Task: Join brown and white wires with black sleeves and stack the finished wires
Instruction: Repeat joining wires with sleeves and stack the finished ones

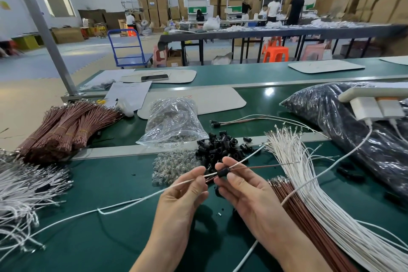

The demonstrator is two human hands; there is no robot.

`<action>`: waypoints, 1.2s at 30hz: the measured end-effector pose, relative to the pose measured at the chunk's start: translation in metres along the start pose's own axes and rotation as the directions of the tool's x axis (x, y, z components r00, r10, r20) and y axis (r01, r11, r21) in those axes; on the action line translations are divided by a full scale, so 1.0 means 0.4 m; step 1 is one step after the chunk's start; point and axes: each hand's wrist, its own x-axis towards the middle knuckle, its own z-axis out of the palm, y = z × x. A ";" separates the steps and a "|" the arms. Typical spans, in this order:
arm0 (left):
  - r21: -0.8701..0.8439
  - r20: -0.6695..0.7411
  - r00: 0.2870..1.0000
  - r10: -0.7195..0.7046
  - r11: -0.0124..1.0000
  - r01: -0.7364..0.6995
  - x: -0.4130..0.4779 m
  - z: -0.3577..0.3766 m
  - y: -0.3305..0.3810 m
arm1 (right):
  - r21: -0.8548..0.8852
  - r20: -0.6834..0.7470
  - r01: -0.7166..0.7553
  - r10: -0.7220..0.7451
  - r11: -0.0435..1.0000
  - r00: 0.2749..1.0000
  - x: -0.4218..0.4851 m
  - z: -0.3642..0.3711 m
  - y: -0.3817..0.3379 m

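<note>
My left hand [184,196] pinches the ends of a white wire [251,157] and a brown wire [260,167] just left of a black sleeve [221,174]. My right hand [240,187] pinches that sleeve, through which both wires pass and run off to the right. Behind my fingers lies a heap of loose black sleeves [220,146]. Loose white wires [309,187] and brown wires [293,205] fan out at my right. A few finished wires [240,121] lie on the belt behind the heap.
Bundled brown wires [64,126] and a tangle of white wires [24,187] lie at left. A clear bag [174,121], small clear parts [174,165], a large black bag [353,130] with a power strip [375,101], papers and a phone [154,77] sit on the green conveyor [99,216].
</note>
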 end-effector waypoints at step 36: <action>-0.009 -0.108 0.991 0.079 0.997 -0.080 0.026 -0.051 0.029 | 0.101 -0.010 0.067 -0.066 0.993 0.998 -0.005 -0.029 -0.022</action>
